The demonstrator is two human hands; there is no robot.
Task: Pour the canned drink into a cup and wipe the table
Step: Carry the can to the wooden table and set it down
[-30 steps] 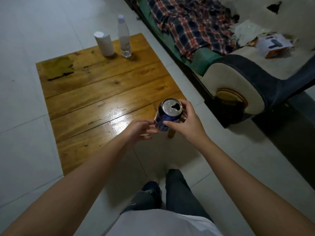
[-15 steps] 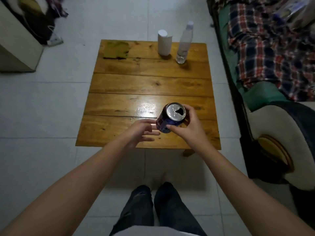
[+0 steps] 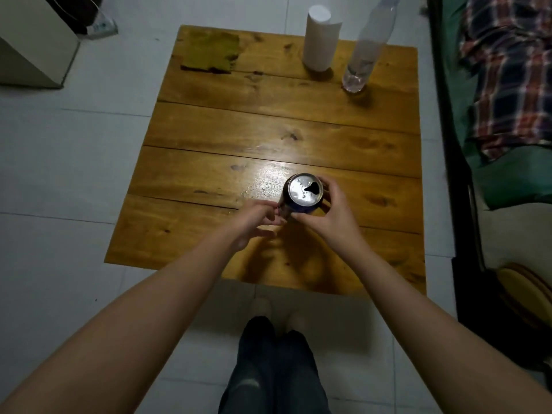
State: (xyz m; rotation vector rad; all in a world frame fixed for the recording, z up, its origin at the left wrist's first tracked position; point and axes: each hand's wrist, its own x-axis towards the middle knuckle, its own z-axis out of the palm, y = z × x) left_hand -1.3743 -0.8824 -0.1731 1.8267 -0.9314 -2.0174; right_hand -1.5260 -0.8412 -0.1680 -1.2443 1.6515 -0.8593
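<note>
A blue drink can [image 3: 304, 192] with an opened silver top is held upright over the near part of the wooden table [image 3: 268, 130]. My right hand [image 3: 328, 216] grips it from the right side. My left hand [image 3: 254, 222] is just left of the can, fingers loosely curled and fingertips touching its side. A white cup [image 3: 321, 40] stands upside down at the table's far edge. A greenish-yellow cloth [image 3: 210, 52] lies flat at the far left corner.
A clear plastic bottle [image 3: 367, 52] stands right of the white cup. A sofa with a plaid blanket [image 3: 507, 85] runs along the table's right side. A beige cabinet [image 3: 33, 43] is at the far left. My legs [image 3: 274, 369] are below the table's near edge.
The camera view swung left and closer so the table now lies square in front. The can stays in my right hand and has moved slightly farther over the table; my left hand stays beside it.
</note>
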